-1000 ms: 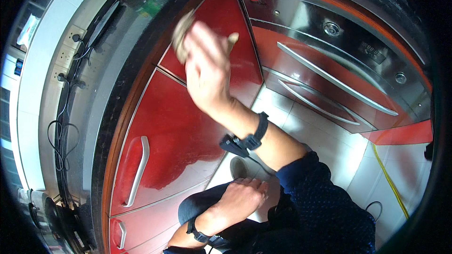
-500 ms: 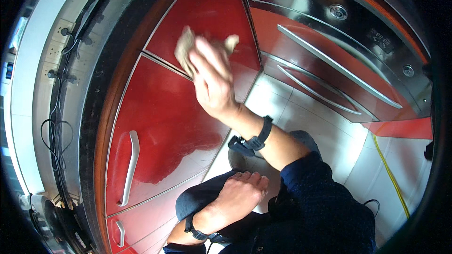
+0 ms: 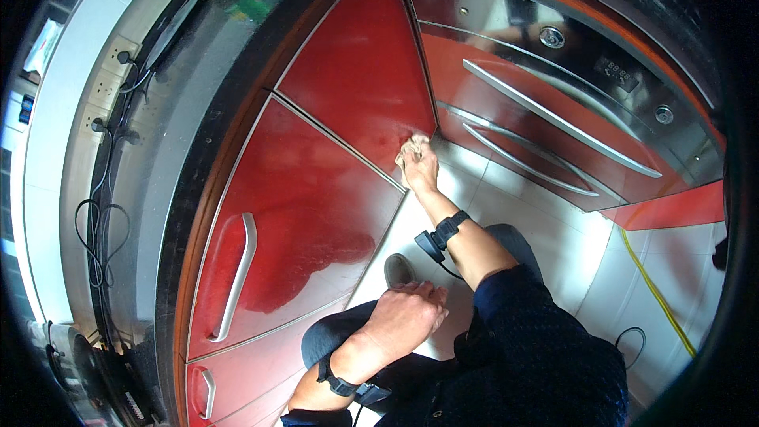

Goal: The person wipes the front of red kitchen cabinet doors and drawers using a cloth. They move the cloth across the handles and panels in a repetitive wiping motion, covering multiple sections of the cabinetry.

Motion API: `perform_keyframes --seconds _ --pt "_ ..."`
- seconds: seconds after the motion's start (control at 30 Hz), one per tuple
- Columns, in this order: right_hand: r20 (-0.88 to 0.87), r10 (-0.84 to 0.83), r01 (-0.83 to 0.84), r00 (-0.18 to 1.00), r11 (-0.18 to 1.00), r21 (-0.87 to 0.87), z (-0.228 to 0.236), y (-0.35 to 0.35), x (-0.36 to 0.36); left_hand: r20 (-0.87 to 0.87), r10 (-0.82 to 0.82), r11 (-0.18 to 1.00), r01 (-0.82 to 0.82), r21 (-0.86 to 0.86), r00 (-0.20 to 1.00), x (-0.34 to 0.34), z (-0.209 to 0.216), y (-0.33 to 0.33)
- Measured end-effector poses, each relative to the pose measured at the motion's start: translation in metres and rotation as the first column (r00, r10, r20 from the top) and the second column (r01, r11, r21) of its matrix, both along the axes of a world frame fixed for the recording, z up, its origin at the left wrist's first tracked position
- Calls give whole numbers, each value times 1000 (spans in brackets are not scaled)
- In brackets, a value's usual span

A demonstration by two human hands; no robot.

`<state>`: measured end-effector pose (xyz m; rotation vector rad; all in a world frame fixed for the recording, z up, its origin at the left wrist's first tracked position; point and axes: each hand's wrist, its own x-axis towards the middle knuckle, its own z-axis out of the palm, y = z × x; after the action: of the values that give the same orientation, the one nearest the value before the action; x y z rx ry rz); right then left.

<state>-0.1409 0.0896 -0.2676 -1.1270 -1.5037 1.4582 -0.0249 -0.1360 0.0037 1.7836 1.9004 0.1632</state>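
Note:
My right hand (image 3: 421,168) is closed on a crumpled beige cloth (image 3: 410,155) and presses it against the low corner of a glossy red cabinet door (image 3: 352,55), close to the floor. Faint wet-looking marks show on the door beside the cloth. My left hand (image 3: 402,315) rests over my bent knee, back up, with its fingers curled down and their tips hidden; nothing shows in it. The neighbouring red door (image 3: 308,198), with a silver handle (image 3: 237,277), has a shiny reflection across its lower part.
A steel-and-red oven unit (image 3: 545,103) with a long silver handle (image 3: 561,119) stands on the right. Pale tiles cover the floor (image 3: 506,198), where a yellow hose (image 3: 652,289) lies. On the left, a dark-edged countertop (image 3: 178,182) carries cables (image 3: 103,245) near wall sockets.
My right hand has brought the cloth from high on the red door down to its lower corner by the floor. The left hand stays on the knee. The view has shifted slightly.

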Motion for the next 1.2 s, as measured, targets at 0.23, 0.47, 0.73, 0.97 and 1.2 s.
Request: perform_keyframes --seconds 0.23,0.47,0.73,0.97,1.2 --pt "-111 85 -105 990 976 -188 24 -10 1 27 -17 999 18 -32 999 -4 5 1" --pt "-373 290 -87 881 876 474 174 -26 6 20 -39 999 39 16 999 -7 6 10" --pt "-323 28 -77 946 987 -139 132 26 2 -24 -43 997 44 67 999 -5 4 8" --pt "-500 163 71 851 906 416 176 29 -20 -29 -58 994 61 90 998 -2 4 16" --pt "-449 28 -89 893 990 -114 162 54 -11 -65 -81 981 91 172 995 4 9 15"
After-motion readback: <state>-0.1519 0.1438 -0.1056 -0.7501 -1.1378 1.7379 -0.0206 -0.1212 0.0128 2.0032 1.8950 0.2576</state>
